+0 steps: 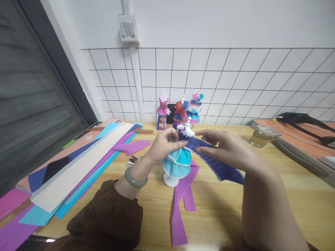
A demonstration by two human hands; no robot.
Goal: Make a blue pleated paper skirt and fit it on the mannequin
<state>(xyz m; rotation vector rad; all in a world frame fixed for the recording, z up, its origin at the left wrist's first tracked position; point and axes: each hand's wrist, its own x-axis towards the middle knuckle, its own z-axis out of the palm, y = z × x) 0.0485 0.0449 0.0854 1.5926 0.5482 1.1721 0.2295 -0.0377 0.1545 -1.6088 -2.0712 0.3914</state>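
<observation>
A small white mannequin [190, 132] stands upright on a round white base [171, 180], dressed in a tiered turquoise skirt [178, 164] with pale edging. Around its upper body runs a dark blue pleated strip [220, 166] with light edges, its loose end trailing to the right. My left hand [167, 141] pinches the strip at the mannequin's left side. With thumb and fingers, my right hand [221, 146] grips the same strip just right of the mannequin. A purple strip [179, 212] lies on the table, partly behind the skirt.
Strips of coloured material [86, 164] are piled at left, with a dark phone [56, 169] among them. Small scissors [133, 160] lie near my left wrist. Three dressed mannequins [180, 111] stand by the wall. A cup of yellowish liquid [263, 136] is at right.
</observation>
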